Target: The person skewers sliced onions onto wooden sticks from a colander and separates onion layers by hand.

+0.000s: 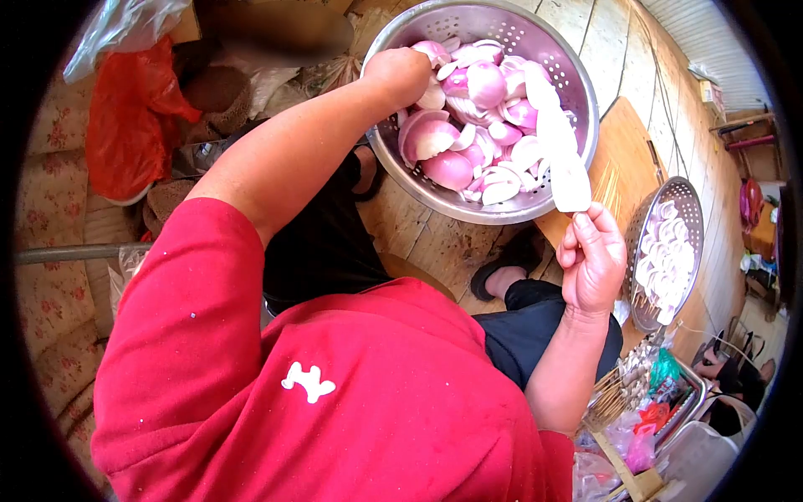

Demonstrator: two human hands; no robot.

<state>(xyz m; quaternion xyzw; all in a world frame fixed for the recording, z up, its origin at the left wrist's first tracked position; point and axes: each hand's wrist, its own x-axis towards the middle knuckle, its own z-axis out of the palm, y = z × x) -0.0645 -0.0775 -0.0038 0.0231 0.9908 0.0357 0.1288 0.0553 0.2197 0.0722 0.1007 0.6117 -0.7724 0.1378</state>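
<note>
A metal colander (481, 213) with holes in its wall holds many cut pieces of purple onion (485, 84). My left hand (400, 77) reaches over its left rim, fingers curled down at an onion piece; the fingertips are partly hidden. Beside the colander's lower right rim, my right hand (592, 261) is closed, thumb and forefinger pinching the lower end of a skewer of pale onion pieces (559, 155). The skewer slants up across the right side of the colander, and its stick does not show clearly.
A wooden board (623, 138) with thin bamboo sticks (608, 188) lies right of the colander. A second colander (687, 201) holds several onion skewers (665, 259). Plastic bags and bundled sticks (606, 402) crowd the lower right. A red bag (134, 125) hangs at left.
</note>
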